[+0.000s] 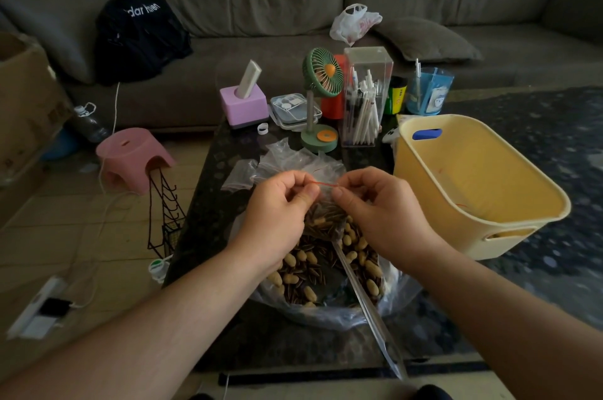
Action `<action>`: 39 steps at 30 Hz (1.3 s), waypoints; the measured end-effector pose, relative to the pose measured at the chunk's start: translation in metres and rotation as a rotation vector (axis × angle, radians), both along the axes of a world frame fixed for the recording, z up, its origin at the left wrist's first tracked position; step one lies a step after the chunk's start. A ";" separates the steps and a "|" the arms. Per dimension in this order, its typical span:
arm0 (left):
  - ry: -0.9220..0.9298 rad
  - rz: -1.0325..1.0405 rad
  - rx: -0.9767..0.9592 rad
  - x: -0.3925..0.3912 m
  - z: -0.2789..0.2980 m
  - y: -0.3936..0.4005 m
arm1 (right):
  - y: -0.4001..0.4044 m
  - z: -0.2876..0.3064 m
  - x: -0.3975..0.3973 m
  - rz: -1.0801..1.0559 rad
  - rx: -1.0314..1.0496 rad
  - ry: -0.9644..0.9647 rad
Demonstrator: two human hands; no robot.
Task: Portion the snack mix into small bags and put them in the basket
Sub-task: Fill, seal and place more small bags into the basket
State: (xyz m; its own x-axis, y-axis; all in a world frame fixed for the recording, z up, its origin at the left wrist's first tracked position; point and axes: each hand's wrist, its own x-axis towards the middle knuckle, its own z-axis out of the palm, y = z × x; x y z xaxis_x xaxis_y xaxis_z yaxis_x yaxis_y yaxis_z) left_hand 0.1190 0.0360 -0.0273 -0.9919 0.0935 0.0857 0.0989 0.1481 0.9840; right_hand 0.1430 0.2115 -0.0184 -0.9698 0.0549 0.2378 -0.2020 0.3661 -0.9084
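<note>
A small clear bag with a red zip line hangs above the big open plastic bag of snack mix, peanuts and striped seeds. My left hand pinches the small bag's top at its left end, and my right hand pinches it at the right end. The small bag holds a portion of the mix. A metal spoon lies in the big bag with its handle toward me. To the right stands the yellow basket; a bagged portion lies in its bottom.
Several empty small bags lie just beyond my hands on the dark table. Behind them stand a green desk fan, a clear pen box, a pink tissue box and a blue cup. A pink stool is on the floor, left.
</note>
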 end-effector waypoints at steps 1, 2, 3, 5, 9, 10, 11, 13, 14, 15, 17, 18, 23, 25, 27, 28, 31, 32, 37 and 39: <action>0.003 -0.009 -0.001 0.000 0.000 0.000 | 0.000 0.000 0.000 -0.011 0.016 0.002; 0.007 -0.016 -0.005 0.000 0.001 -0.001 | 0.001 0.001 0.000 -0.019 0.033 0.006; 0.013 -0.021 -0.014 -0.001 0.002 -0.003 | 0.001 0.002 0.000 -0.023 0.050 0.014; 0.047 -0.033 -0.060 -0.002 0.005 -0.008 | 0.001 0.005 0.001 -0.021 0.102 0.038; 0.200 -0.056 -0.247 -0.007 0.008 -0.022 | 0.001 0.007 0.002 -0.019 0.149 0.058; 0.232 -0.064 -0.281 -0.008 0.009 -0.024 | 0.002 0.007 0.001 -0.017 0.144 0.051; 0.260 -0.074 -0.311 -0.008 0.009 -0.026 | 0.003 0.007 0.000 -0.016 0.145 0.043; 0.317 -0.090 -0.364 -0.007 0.010 -0.029 | 0.004 0.007 -0.001 0.004 0.179 0.038; 0.341 -0.096 -0.385 -0.006 0.010 -0.029 | 0.005 0.008 -0.001 0.019 0.212 0.048; 0.358 -0.102 -0.401 -0.006 0.010 -0.029 | 0.006 0.008 -0.001 0.032 0.244 0.062; 0.371 -0.115 -0.424 -0.005 0.010 -0.029 | 0.006 0.008 -0.001 0.063 0.286 0.094; 0.370 -0.120 -0.428 -0.005 0.010 -0.029 | 0.005 0.007 -0.001 0.081 0.298 0.109; 0.373 -0.132 -0.425 -0.007 0.010 -0.028 | 0.003 0.008 0.000 0.103 0.308 0.163; 0.376 -0.129 -0.415 -0.008 0.010 -0.029 | 0.003 0.009 0.000 0.091 0.296 0.164; 0.388 -0.133 -0.400 -0.009 0.010 -0.031 | 0.003 0.010 0.001 0.088 0.273 0.141; 0.399 -0.141 -0.392 -0.009 0.010 -0.032 | 0.003 0.011 0.001 0.089 0.258 0.124; 0.451 -0.155 -0.382 -0.008 0.012 -0.034 | 0.004 0.011 0.001 0.088 0.225 0.073; 0.474 -0.155 -0.387 -0.008 0.013 -0.035 | 0.005 0.011 0.001 0.087 0.226 0.066; 0.601 -0.156 -0.452 -0.009 0.013 -0.035 | 0.006 0.008 -0.001 0.093 0.267 0.055; 0.601 -0.155 -0.461 -0.009 0.012 -0.035 | 0.005 0.007 -0.002 0.082 0.277 0.059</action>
State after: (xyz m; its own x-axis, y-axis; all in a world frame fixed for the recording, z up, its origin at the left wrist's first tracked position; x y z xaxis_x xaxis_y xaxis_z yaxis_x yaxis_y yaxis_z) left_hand 0.1099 0.0010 -0.0156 -0.7600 0.3843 0.5241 0.6497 0.4705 0.5971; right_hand 0.1414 0.2168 -0.0117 -0.9523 -0.0979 0.2892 -0.2909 0.5787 -0.7619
